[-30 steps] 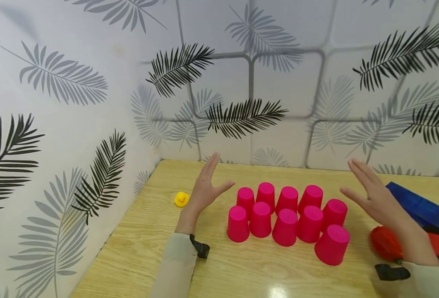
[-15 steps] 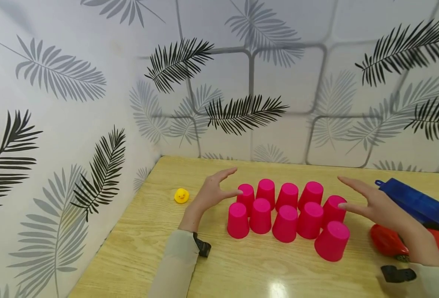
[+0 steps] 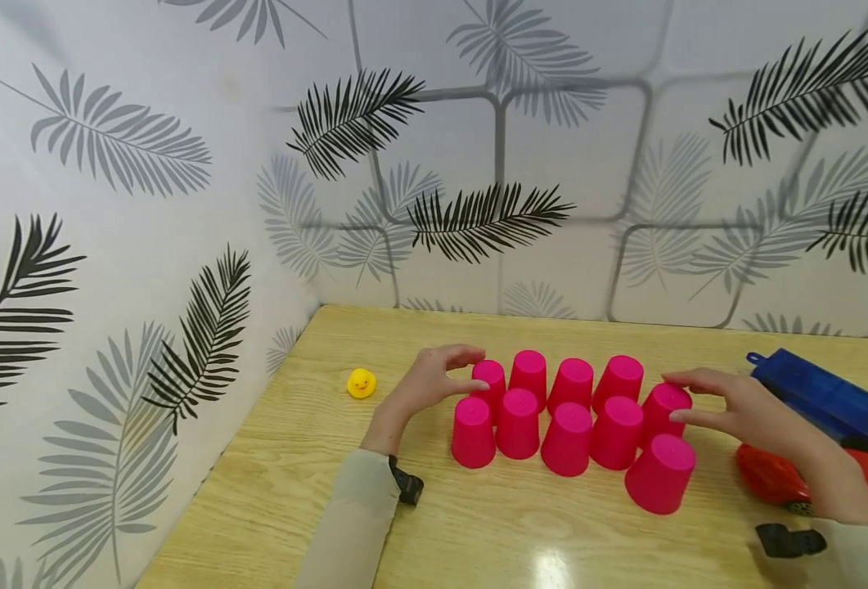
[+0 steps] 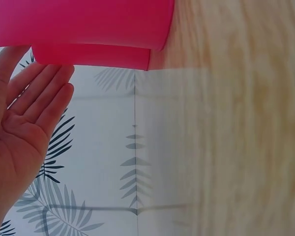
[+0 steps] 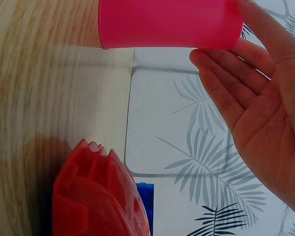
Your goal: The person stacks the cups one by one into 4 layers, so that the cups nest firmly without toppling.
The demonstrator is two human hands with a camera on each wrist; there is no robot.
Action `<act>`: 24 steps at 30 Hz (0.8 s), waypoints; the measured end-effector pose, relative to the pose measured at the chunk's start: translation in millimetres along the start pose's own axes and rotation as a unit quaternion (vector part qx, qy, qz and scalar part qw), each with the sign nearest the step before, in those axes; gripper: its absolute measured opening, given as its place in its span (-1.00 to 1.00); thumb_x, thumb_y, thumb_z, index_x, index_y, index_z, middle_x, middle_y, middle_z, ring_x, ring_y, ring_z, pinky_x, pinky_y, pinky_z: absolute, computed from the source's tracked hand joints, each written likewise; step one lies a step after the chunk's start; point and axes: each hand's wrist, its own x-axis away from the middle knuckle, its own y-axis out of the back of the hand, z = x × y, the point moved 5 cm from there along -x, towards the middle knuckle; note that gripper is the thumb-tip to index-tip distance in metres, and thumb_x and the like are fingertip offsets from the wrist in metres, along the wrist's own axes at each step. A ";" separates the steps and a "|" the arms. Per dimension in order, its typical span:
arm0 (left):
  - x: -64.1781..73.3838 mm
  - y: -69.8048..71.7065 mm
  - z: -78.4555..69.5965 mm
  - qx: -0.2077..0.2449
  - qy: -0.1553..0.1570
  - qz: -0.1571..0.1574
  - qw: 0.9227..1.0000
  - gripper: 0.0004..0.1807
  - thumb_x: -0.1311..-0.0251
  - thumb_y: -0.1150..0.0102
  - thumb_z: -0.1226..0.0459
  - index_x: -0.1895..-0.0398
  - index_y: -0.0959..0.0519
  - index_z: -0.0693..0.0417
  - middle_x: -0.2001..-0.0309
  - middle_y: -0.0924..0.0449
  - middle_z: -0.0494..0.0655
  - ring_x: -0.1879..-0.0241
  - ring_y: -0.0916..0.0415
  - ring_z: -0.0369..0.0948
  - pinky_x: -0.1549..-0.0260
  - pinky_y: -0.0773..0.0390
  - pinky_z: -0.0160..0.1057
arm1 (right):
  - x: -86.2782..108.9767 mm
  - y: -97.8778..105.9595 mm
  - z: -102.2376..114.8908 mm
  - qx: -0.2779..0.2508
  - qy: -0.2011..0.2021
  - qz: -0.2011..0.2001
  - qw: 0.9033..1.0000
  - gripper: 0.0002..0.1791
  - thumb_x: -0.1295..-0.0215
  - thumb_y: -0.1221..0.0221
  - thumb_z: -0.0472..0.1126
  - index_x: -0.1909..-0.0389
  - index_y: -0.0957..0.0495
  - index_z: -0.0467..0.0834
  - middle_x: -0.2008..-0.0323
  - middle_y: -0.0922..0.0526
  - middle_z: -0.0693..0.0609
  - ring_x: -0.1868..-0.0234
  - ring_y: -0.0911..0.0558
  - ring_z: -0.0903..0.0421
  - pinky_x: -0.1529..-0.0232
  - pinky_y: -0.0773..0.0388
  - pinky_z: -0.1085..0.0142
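Several pink cups stand upside down in two rows on the wooden table. My left hand pinches the back row's leftmost cup, thumb in front and fingers behind. At the row's other end, my right hand grips the rightmost cup the same way. In the left wrist view the fingers reach behind a pink cup; the right wrist view has fingertips right at the cup's side. A front cup sits slightly apart at the right, nearest me.
A small yellow rubber duck sits left of my left hand. Right of the cups are a red toy car, partly under my right forearm, and a blue box-like object. A leaf-patterned wall borders the table's back and left.
Both hands have come down and inward from above the table, from spread fingers to thumb and fingers around the two end cups of the back row. The cups have stayed in place.
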 end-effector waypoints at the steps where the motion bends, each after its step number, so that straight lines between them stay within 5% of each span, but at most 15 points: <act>1: 0.0 -0.6 -0.2 -0.003 0.000 0.001 1.000 -0.42 -0.12 -0.39 0.16 -0.22 -0.52 0.15 -0.17 -0.60 0.08 -0.18 -0.54 0.07 -0.22 -0.54 0.03 | 0.1 0.1 0.1 0.002 0.002 -0.001 1.000 -0.30 -0.14 -0.37 0.01 -0.23 -0.47 -0.27 -0.08 -0.63 -0.30 -0.10 -0.57 -0.33 0.00 -0.59 -0.22; 13: -1.6 -0.4 2.9 -0.013 0.003 -0.005 1.000 -0.48 -0.12 -0.39 0.13 -0.16 -0.57 0.07 -0.13 -0.64 0.03 -0.12 -0.59 -0.01 -0.18 -0.57 0.01 | -0.5 1.2 -1.4 0.011 0.007 -0.005 1.000 -0.34 -0.12 -0.38 0.00 -0.19 -0.51 -0.25 0.01 -0.69 -0.20 -0.02 -0.63 -0.22 0.06 -0.67 -0.07; 24: -6.6 24.3 1.9 -0.001 -0.013 -0.102 0.995 -0.49 -0.08 -0.43 0.19 -0.14 -0.59 0.10 -0.07 -0.67 0.03 -0.10 -0.61 -0.05 -0.16 -0.60 -0.09 | -2.2 -0.3 -3.0 0.004 -0.008 0.000 1.000 -0.34 -0.11 -0.38 0.00 -0.19 -0.51 -0.24 0.02 -0.70 -0.17 -0.02 -0.63 -0.19 0.06 -0.68 -0.04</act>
